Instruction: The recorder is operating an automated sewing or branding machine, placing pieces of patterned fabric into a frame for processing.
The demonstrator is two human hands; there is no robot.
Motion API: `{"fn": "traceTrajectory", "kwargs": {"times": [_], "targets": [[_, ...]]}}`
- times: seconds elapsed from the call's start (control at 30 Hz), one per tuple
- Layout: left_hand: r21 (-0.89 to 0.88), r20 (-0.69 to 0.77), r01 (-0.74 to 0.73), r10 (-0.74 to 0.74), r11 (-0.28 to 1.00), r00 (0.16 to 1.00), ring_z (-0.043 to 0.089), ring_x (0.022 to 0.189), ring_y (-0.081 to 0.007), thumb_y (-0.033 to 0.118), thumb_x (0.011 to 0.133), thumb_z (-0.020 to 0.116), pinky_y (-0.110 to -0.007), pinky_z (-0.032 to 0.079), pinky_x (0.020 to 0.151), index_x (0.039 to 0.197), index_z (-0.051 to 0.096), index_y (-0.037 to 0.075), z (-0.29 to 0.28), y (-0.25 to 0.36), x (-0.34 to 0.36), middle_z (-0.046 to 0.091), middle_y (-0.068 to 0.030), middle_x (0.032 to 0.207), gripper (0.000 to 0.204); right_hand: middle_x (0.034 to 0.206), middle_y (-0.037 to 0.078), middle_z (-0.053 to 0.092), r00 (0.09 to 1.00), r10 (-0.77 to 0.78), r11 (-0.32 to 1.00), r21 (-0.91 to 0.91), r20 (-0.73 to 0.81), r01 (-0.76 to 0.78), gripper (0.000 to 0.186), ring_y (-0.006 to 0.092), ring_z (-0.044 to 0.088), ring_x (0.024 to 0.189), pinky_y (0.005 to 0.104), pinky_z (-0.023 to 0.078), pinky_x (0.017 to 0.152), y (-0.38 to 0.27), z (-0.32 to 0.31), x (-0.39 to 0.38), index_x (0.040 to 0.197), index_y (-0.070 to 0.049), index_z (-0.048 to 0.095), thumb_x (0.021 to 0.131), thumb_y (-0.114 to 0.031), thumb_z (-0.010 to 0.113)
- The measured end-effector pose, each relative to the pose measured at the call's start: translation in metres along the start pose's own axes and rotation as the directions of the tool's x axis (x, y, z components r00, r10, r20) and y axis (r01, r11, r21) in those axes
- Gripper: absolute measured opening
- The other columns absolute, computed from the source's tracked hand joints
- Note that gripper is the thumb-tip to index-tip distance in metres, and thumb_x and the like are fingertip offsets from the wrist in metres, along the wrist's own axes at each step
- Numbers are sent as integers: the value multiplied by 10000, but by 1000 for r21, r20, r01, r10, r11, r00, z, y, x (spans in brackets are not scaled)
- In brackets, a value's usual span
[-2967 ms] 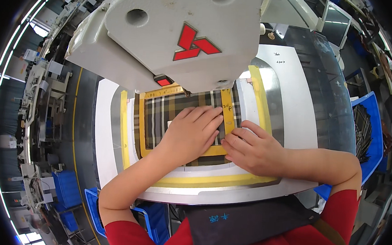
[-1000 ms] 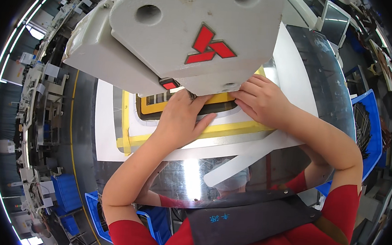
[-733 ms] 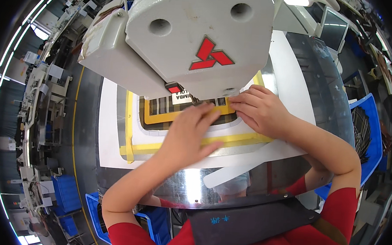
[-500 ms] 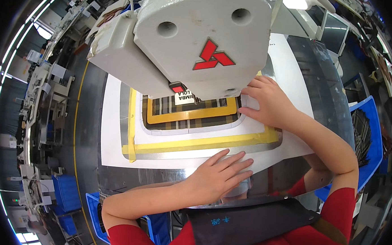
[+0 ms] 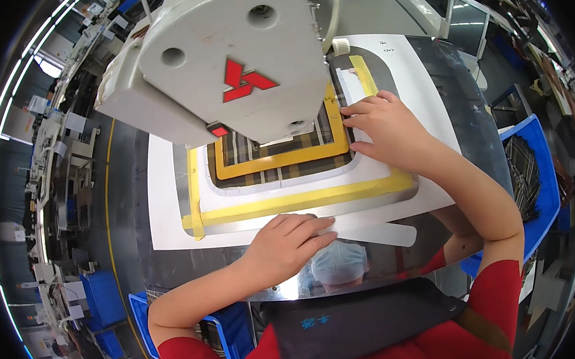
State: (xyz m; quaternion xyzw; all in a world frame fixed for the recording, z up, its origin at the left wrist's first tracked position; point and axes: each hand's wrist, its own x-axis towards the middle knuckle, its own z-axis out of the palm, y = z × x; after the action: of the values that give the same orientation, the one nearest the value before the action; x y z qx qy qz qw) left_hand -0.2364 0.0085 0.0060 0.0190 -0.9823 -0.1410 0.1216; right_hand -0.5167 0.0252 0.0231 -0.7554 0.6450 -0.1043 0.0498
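Layered on the table (image 5: pixel 471 131), from a paper sheet (image 5: pixel 162 198) at the bottom, through tape (image 5: pixel 286 204) along its front and left, to fabric (image 5: pixel 278 175) within the tape and a frame (image 5: pixel 282 160) on the fabric, under a machine head (image 5: pixel 242 52) over the frame's back left part. Flanked at the frame's right side by the right hand (image 5: pixel 396 130) and, near the table's front edge, by the left hand (image 5: pixel 287 245). Bordered beyond the table's right edge by a bin (image 5: pixel 548 218) with rods (image 5: pixel 523 174) in it.

Flat yellow frame (image 5: pixel 288 162) atop dark plaid fabric (image 5: pixel 248 152), partly hidden; pale strip (image 5: pixel 379 234) lies apart.
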Motion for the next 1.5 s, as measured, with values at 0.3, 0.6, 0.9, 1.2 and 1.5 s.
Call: {"fn": "traceTrajectory", "kwargs": {"times": [0.3,0.6,0.9,1.2,1.5], "targets": [[-213,-123,-51,25,976,992,623,1055,-234,101,771,736,-345,513,819,1122,673,124,-10,5,-2,643,-52,1174,357,1214,34,655,993,122,988,-94,2,-121,279,203,563,1164,450,307,1115,3,-23,-34,1076,-89,712,800,-126,721],[-185,8,-111,114,976,993,470,1306,-257,201,810,694,-402,400,1057,1261,584,100,23,16,44,512,-70,1399,475,1060,17,669,970,107,985,-107,-218,-133,96,195,602,1023,457,345,1085,64,-2,-69,903,-71,682,812,-45,667],[-86,168,-93,106,992,980,372,1394,-244,390,873,650,-442,315,1129,1387,471,104,29,24,63,414,-67,1496,615,893,74,619,793,204,977,69,-574,-201,117,238,632,834,358,482,869,103,1,-72,880,-46,584,784,-45,651],[-251,-246,-29,-35,967,969,462,1306,-391,240,747,810,-445,391,1069,1435,375,24,-1,18,60,419,-249,1445,843,1170,78,590,507,356,750,564,-785,346,131,110,580,1015,238,458,901,42,-67,-67,1071,-9,572,961,-41,508],[-781,-70,430,-748,452,660,495,1237,-170,426,1005,481,-307,354,1071,1374,494,34,51,-28,-26,538,-115,1358,539,1030,122,584,888,-84,742,566,-452,358,262,184,642,883,292,530,764,-49,-72,-87,1002,-11,586,779,66,701]]}}
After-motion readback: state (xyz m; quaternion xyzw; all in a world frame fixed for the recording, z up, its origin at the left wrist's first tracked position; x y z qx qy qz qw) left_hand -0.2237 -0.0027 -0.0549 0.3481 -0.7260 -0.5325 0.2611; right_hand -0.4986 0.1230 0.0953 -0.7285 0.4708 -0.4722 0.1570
